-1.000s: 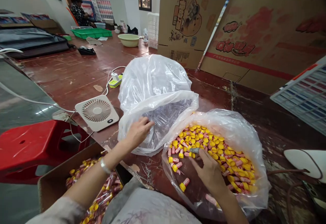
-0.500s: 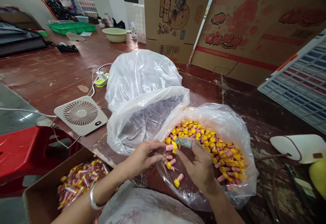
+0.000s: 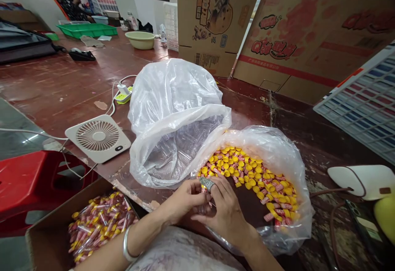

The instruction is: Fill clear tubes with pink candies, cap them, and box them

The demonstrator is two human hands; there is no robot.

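Note:
My left hand [image 3: 187,199] and my right hand [image 3: 226,203] meet at the near edge of an open clear bag [image 3: 298,168], fingers pinched closed. Between their fingertips shows a sliver of a small red-and-white patterned piece with a yellow cap [image 3: 203,189]; my fingers cover most of it. Something clear seems to sit under my left fingers, too hidden to name. A grey sparkly wrap [image 3: 207,183] covers my right index finger. The bag holds many such capped pieces [image 3: 247,168]. Left of it, another plastic bag [image 3: 175,86] lies open with clear tubes [image 3: 185,156] inside.
At the lower left a cardboard box [image 3: 38,232] holds filled clear tubes with yellow caps. A small fan [image 3: 98,136], power strip [image 3: 124,95] and red stool [image 3: 27,180] are on the left. Crates [image 3: 364,98] and cartons [image 3: 277,53] stand right and behind. A person [image 3: 69,1] sits far back.
My hands have come closer together and down, toward me and slightly left. The capped piece, plainly visible before, is now mostly covered by my fingers. The loose pieces near my hands are hidden.

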